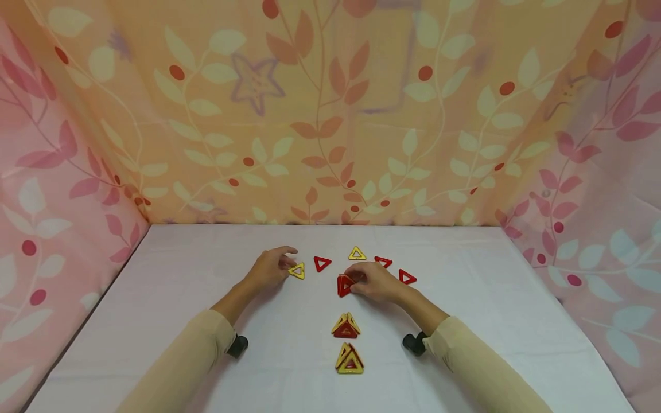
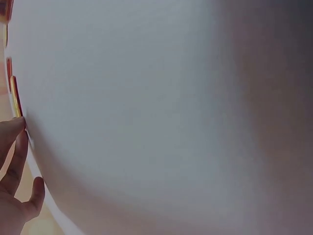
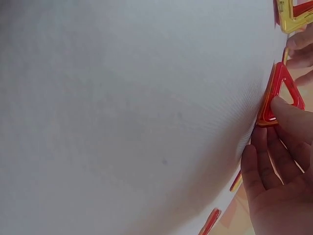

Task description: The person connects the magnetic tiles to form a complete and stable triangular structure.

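Observation:
My left hand pinches a yellow hollow triangle tile by its left corner, at or just above the white table. In the left wrist view that tile appears edge-on at the fingertips. Red triangle tiles, leaning together as a small upright shape, are gripped by my right hand. The right wrist view shows the thumb across the front red tile, with fingers beneath its lower edge. How many tiles join there is partly hidden by the hand. A loose red triangle tile lies between both hands.
Two small red-and-yellow pyramids, one behind the other, stand nearer the front. Beyond the right hand lie a yellow triangle and two red triangles. Patterned curtains enclose the white table.

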Demonstrator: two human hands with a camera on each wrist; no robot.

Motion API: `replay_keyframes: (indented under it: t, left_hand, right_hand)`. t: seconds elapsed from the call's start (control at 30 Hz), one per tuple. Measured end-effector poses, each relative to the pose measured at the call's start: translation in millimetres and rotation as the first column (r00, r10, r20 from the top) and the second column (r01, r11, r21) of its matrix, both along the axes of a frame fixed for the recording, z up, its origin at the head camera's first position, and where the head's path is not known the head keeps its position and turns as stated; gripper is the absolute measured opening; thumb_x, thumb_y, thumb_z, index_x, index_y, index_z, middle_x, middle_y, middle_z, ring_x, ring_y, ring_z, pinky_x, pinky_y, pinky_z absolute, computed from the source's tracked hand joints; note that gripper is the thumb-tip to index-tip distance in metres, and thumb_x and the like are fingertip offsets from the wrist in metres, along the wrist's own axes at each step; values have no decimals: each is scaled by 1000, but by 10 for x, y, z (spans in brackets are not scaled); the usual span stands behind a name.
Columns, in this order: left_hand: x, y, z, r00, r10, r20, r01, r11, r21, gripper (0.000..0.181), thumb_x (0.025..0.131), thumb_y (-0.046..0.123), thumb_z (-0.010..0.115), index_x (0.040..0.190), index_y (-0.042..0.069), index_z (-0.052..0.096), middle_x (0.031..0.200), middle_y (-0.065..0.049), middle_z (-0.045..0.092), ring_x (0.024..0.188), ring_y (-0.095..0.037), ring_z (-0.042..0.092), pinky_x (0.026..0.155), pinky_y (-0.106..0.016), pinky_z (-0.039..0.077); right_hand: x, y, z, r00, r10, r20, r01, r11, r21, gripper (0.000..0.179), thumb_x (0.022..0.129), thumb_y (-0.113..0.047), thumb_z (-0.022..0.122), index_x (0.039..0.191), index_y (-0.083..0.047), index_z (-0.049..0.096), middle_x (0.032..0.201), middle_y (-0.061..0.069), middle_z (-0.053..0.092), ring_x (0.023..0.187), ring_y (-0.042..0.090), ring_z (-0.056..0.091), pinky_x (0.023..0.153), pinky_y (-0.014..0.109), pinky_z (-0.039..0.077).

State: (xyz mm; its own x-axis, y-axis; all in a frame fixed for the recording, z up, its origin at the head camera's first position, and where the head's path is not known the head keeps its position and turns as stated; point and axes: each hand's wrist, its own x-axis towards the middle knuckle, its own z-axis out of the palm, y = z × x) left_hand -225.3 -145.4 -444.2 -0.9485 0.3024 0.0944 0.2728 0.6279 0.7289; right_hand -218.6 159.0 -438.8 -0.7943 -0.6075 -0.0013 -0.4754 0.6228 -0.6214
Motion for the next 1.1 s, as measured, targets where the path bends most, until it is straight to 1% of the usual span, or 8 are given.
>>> replay_keyframes:
  t: [0.1, 0.23, 0.4, 0.53, 0.63, 0.73, 0.9, 1.1]
  left_hand:
    - [58, 47, 1, 1000, -6, 13, 6, 1000, -5, 47, 81, -15, 64, 127, -2, 61, 99, -10, 75, 88, -21, 63, 82, -37, 53]
    - [123, 103, 6, 1000, -13, 24, 12, 1000, 9, 46, 83, -13, 66, 127, 0, 61, 100, -9, 74, 89, -21, 63, 83, -37, 55]
    - [171, 174, -2, 999, -30, 28, 29, 999, 15, 45, 83, -12, 68, 126, 1, 62, 100, -7, 74, 88, -19, 62, 83, -35, 55]
    - [196, 237, -21, 999, -42, 25, 42, 999, 13, 45, 83, -12, 69, 125, 3, 63, 99, -5, 74, 87, -18, 62, 81, -33, 55]
    - [213, 283, -34, 998, -56, 19, 56, 998, -4, 45, 83, -12, 69, 125, 5, 63, 99, -4, 74, 86, -16, 61, 80, -31, 55]
    - [232, 333, -32, 997, -77, 11, 77, 997, -11, 45, 83, -12, 69, 124, 5, 64, 99, -4, 74, 85, -17, 62, 78, -30, 55]
    - [253, 413, -23, 994, -112, 14, 112, 994, -9, 44, 83, -11, 69, 124, 3, 63, 102, -6, 74, 87, -18, 63, 80, -31, 56]
    - [256, 497, -8, 991, -131, 28, 132, 991, -28, 46, 85, -10, 69, 128, 3, 61, 105, -6, 73, 94, -19, 65, 83, -33, 56]
  right_hand:
    - [3, 4, 2, 1000, -2, 1, 2, 1000, -5, 32, 90, -7, 72, 121, -4, 67, 111, 1, 68, 105, 16, 61, 96, 39, 49]
    - [11, 0, 5, 1000, -9, 10, 9, 1000, -12, 32, 90, -7, 72, 121, -4, 67, 113, 1, 68, 107, 17, 61, 97, 40, 49]
    - [15, -6, 10, 1000, -6, 16, 6, 1000, -7, 32, 91, -7, 72, 122, -5, 66, 114, 1, 68, 108, 16, 61, 98, 40, 48]
    - [19, -9, 21, 1000, -4, 15, 4, 1000, -14, 31, 90, -7, 72, 121, -5, 67, 113, 2, 68, 108, 17, 61, 98, 41, 48]
    - [23, -7, 22, 1000, -7, 14, 7, 1000, -15, 31, 91, -7, 72, 121, -5, 67, 113, 1, 68, 108, 18, 61, 98, 41, 48]
    - [26, -3, 14, 1000, -13, 15, 13, 1000, -9, 31, 91, -8, 72, 122, -6, 67, 113, 1, 68, 107, 17, 61, 97, 40, 48]
    - [23, 1, -4, 1000, -11, 6, 11, 1000, -5, 31, 91, -8, 72, 122, -6, 67, 113, 0, 68, 106, 15, 61, 96, 39, 49]
    - [19, 0, 0, 1000, -11, 12, 11, 1000, -13, 31, 91, -9, 72, 122, -6, 67, 113, 0, 68, 105, 15, 60, 96, 39, 49]
